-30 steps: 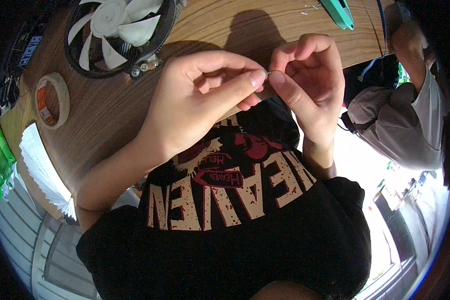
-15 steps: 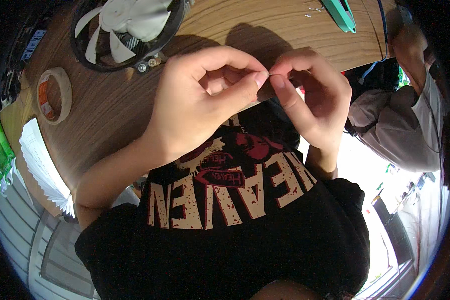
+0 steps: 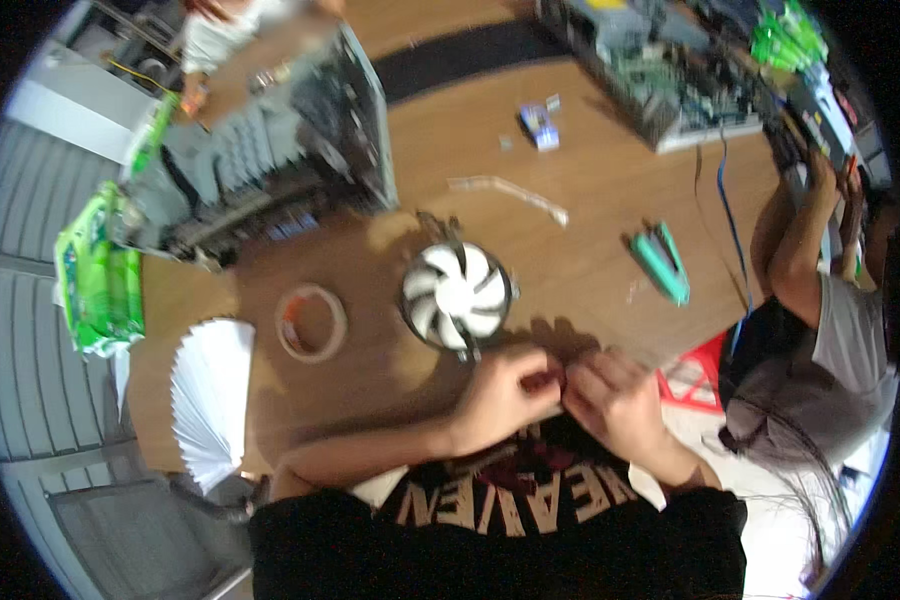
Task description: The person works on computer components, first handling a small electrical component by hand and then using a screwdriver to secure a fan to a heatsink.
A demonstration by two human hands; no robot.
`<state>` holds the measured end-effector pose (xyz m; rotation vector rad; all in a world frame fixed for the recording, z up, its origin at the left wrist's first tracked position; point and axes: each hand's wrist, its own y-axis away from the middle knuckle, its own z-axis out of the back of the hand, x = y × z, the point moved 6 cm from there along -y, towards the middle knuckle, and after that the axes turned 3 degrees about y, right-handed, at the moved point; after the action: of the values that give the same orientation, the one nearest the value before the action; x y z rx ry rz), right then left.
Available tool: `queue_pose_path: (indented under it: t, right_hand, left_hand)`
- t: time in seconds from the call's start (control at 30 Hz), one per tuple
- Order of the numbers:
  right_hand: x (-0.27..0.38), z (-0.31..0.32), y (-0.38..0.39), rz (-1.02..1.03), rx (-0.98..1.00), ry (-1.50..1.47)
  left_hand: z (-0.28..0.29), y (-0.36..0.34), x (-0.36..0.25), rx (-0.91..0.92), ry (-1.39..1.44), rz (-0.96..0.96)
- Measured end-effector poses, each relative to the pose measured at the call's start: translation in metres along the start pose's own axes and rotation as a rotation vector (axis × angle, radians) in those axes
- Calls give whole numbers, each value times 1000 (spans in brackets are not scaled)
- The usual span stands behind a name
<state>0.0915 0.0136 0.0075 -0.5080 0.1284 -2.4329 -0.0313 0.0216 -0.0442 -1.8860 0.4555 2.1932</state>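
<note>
Low in front of my dark shirt, at the near edge of the wooden table, both hands meet at the fingertips. My left hand [image 3: 508, 398] has thumb and forefinger pinched together. My right hand [image 3: 618, 402] is closed against it, its fingers curled. Whatever lies between them is too small and blurred to make out. Just beyond my left hand is a cooling fan [image 3: 457, 294] with white blades and a round black frame. Farther to the right lies a teal-handled hand tool [image 3: 662, 268].
Left of the fan lie a tape roll [image 3: 338, 335] and fanned white paper [image 3: 215, 395]. An opened grey machine [image 3: 260, 150] stands at the far left, a circuit-board chassis [image 3: 670, 85] at the far right. A blue cable [image 3: 730, 210] runs near a person in grey [image 3: 810, 390].
The view has tilted up and pulled back, so more of the table shows. My hands appear lower and smaller, still together. My right fingers are now more curled.
</note>
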Motion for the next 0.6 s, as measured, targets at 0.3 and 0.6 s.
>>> queue_pose_path:
  t: [0.3, 0.6]
  right_hand:
    - [-3, 7, 6, -40, -138, -190]
    - [-16, 4, 18, -301, -263, -521]
  left_hand:
    - [-6, 0, 3, 32, 23, 74]
    - [-11, 3, 6, 36, 228, 61]
